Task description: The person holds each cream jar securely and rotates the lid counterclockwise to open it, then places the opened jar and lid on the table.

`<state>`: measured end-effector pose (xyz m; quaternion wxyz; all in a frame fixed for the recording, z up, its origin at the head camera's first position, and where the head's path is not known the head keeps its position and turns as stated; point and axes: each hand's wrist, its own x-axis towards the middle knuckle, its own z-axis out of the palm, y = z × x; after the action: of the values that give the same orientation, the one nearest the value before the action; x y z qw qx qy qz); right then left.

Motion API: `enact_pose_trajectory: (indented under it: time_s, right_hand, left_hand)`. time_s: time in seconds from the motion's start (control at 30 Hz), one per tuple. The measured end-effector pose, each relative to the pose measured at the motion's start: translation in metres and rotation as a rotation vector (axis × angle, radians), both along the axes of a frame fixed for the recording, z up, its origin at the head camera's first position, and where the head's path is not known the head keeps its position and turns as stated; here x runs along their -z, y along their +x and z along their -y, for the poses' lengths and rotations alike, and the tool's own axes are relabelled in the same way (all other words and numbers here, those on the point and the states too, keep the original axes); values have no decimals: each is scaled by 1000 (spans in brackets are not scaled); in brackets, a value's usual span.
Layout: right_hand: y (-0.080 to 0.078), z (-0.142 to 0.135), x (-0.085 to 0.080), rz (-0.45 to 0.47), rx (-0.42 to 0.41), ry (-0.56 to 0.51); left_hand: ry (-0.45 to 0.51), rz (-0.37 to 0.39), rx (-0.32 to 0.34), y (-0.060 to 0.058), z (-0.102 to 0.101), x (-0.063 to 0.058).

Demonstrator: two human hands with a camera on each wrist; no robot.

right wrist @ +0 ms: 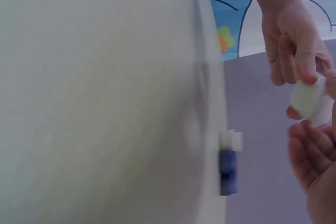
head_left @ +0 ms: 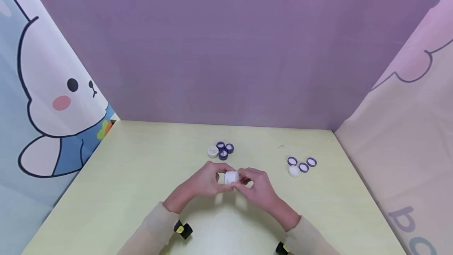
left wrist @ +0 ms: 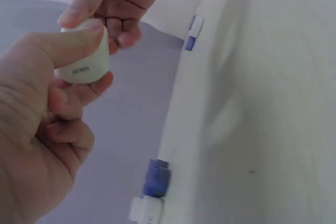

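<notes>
A small white jar is held up above the table between both hands. My left hand grips it from the left, thumb on one side and fingers on the other. From the right, my right hand pinches the jar's other end. Up close in the left wrist view, the white jar has small dark lettering on its side. The right wrist view shows the jar partly covered by fingers. Whether a lid is on it cannot be made out.
Beyond the hands, a white jar stands beside several dark-blue pots with pale tops. Farther right lie several dark-blue-rimmed rings or lids and a white round lid. A purple panel rises behind the pale table.
</notes>
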<state>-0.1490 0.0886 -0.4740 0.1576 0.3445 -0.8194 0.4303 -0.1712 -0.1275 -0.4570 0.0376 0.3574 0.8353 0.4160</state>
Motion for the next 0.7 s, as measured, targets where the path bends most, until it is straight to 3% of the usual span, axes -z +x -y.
enact_pose_trajectory:
  time_s: [0.07,0.17,0.37,0.47,0.7]
  right_hand:
    - [-1,-1,-5,54,33,3]
    - [-1,0,-14,100,110,92]
    - [1,5,-24,215,232,318]
    - [1,9,-26,256,254,345]
    - [1,13,-20,234,318,356]
  left_hand:
    - [-9,-7,-23,0,-1,-4]
    - [-23,-37,-73,1,-3,-8]
    - [-127,-199,-158,3,-9,-13]
    - [-175,-269,-184,5,-13,-16]
    - [-266,-371,-249,14,-21,-16]
